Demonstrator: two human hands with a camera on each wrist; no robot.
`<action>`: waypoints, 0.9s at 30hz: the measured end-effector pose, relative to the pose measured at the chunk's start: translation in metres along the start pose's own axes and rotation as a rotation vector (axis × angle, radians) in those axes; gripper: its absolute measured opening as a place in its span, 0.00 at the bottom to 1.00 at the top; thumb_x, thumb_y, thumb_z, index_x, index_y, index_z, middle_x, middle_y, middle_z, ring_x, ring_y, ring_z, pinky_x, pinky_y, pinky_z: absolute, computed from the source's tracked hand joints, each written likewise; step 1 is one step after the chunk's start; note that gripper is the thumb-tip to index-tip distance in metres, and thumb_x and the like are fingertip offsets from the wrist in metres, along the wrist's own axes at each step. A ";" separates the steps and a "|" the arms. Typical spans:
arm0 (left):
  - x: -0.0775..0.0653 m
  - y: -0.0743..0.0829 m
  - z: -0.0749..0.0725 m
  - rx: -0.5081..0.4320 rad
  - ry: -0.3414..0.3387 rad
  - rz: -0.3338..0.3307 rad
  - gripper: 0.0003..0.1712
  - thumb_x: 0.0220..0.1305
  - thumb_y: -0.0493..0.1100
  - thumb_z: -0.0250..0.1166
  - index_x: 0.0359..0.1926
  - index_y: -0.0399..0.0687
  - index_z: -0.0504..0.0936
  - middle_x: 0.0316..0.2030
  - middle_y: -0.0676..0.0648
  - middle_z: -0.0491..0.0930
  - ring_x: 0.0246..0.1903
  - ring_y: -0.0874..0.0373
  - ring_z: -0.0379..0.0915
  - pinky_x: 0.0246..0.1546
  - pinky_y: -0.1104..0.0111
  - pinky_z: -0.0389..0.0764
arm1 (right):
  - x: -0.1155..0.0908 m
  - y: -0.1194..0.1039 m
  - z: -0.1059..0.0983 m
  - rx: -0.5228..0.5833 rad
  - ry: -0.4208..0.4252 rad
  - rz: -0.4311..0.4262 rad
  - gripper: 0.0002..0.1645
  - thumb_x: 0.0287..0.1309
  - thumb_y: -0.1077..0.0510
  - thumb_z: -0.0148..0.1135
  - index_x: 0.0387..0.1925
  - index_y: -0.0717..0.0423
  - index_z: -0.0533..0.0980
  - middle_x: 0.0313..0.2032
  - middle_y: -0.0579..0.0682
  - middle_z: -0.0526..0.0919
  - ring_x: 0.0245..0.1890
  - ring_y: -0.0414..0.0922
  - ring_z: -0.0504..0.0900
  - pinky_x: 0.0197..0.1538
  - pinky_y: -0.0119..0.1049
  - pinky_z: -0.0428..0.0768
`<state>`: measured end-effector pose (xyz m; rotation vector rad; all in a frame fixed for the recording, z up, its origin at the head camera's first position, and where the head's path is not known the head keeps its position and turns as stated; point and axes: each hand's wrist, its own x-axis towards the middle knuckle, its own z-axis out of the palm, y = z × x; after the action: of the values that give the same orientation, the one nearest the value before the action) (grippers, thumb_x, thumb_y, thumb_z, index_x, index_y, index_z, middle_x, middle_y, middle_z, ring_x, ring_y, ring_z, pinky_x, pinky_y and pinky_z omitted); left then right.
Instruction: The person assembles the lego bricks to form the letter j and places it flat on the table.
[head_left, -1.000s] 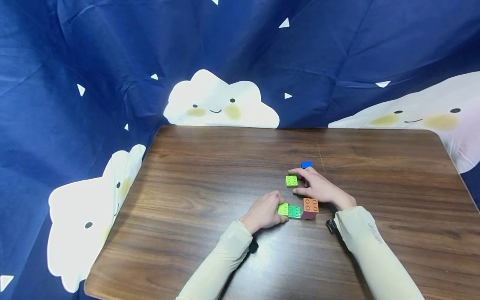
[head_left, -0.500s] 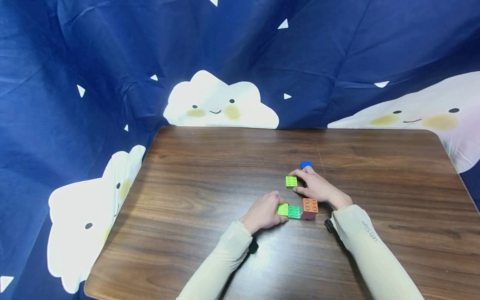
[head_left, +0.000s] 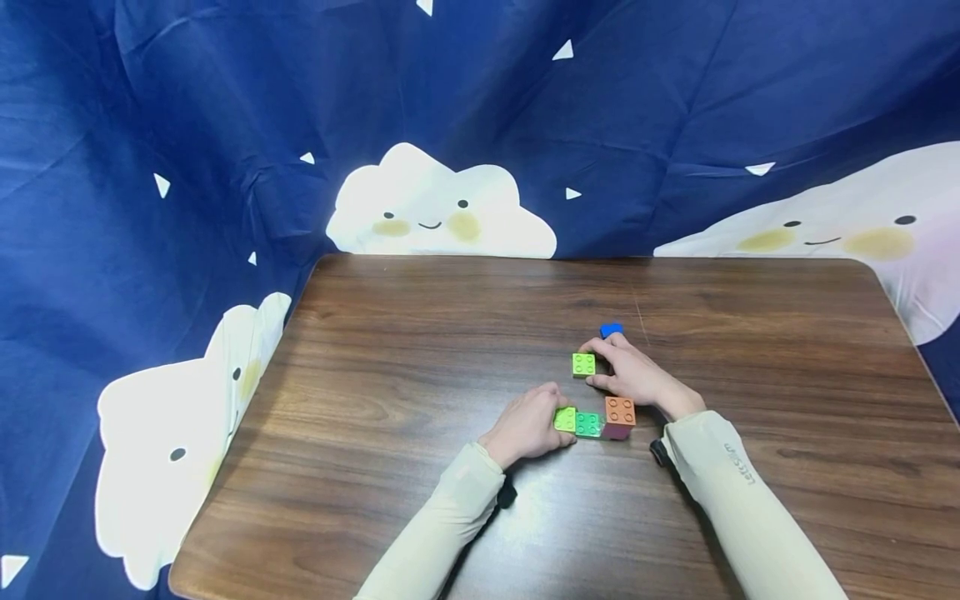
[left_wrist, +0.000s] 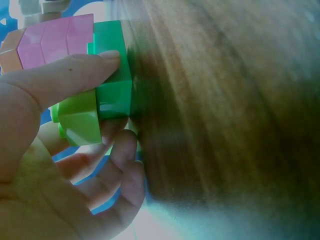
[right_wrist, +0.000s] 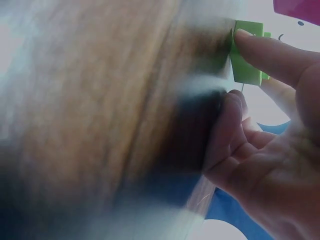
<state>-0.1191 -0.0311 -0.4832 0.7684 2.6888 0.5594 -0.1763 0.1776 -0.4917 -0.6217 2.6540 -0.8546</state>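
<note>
My left hand (head_left: 529, 423) grips a joined block build from its left end. The build has a green brick (left_wrist: 113, 75) at the bottom, a lime brick (head_left: 565, 419) on its left end, and pink bricks (left_wrist: 56, 42) stacked at its right end under an orange brick (head_left: 620, 409). In the left wrist view the thumb lies along the green brick's side. Just beyond the build, my right hand (head_left: 636, 375) pinches a separate lime-green brick (head_left: 583, 365) between thumb and index finger. The right wrist view shows that brick (right_wrist: 247, 52) close to the tabletop, its studs facing up.
A blue brick (head_left: 611, 331) lies just past my right hand, partly covered by its fingers. The brown wooden table (head_left: 420, 333) reaches back to a dark blue cloth (head_left: 465, 83) printed with white clouds.
My right forearm and wrist have shifted slightly left, while the fingers keep the lime-green brick in nearly the same spot. The left hand and the build have stayed still.
</note>
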 end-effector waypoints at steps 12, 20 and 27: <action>0.001 0.000 0.001 0.009 0.003 -0.002 0.18 0.49 0.49 0.74 0.43 0.52 0.86 0.32 0.56 0.71 0.28 0.65 0.65 0.24 0.76 0.64 | -0.001 0.003 0.000 0.018 0.017 -0.015 0.22 0.59 0.57 0.65 0.55 0.52 0.72 0.42 0.57 0.70 0.36 0.46 0.68 0.37 0.36 0.68; 0.000 0.000 -0.001 0.002 0.011 -0.005 0.19 0.48 0.49 0.75 0.44 0.52 0.86 0.32 0.56 0.72 0.28 0.65 0.65 0.25 0.76 0.64 | -0.002 0.007 0.000 0.053 0.050 -0.032 0.23 0.58 0.57 0.65 0.55 0.53 0.71 0.39 0.55 0.70 0.34 0.44 0.70 0.37 0.34 0.69; 0.000 0.000 -0.001 -0.006 0.004 -0.005 0.21 0.49 0.49 0.74 0.46 0.51 0.86 0.33 0.55 0.73 0.29 0.66 0.65 0.25 0.76 0.64 | -0.008 0.011 -0.006 0.164 0.037 -0.018 0.24 0.59 0.58 0.65 0.56 0.56 0.71 0.39 0.54 0.74 0.36 0.44 0.71 0.39 0.33 0.70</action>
<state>-0.1192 -0.0313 -0.4823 0.7594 2.6910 0.5677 -0.1753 0.1920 -0.4924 -0.5948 2.5798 -1.0859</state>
